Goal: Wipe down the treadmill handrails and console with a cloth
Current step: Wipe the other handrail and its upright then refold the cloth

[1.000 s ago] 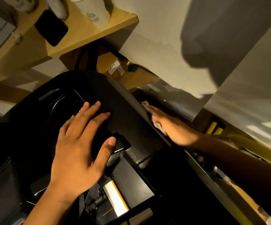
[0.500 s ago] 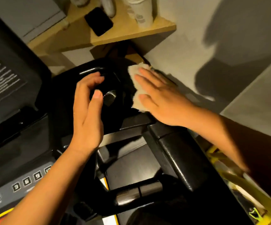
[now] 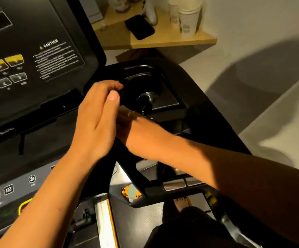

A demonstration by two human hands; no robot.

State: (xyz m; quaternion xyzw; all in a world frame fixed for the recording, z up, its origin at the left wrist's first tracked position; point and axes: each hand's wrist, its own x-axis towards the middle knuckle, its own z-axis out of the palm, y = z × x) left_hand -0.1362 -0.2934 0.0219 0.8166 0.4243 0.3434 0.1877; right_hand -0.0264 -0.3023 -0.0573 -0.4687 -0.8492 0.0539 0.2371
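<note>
item 1, cloth: only a thin pale sliver shows, blurred, in the gap between the two hands, just below the left thumb and at the near rim of the cup holder. it lies at the finger end of the right hand and beneath the left hand. the rest is covered.

item 2, orientation: the visible strip runs left to right, dipping slightly to the right. too little shows to give the long axis of the whole cloth.

item 3, right hand: the forearm enters from the lower right and crosses toward the left. the wrist and back of the hand face up, and the fingers pass under the left palm. whether they clasp the cloth or lie flat on it cannot be told.

item 4, left hand: the forearm rises from the lower left. the hand stands on edge, back to the left, relaxed, not clenched. the fingers bend at the knuckles toward the cup holder rim, with the thumb straight along the forefinger.

item 5, surroundings: the console stands at upper left, its caution label legible. a wooden shelf beyond it carries a black phone and paper cups.
</note>
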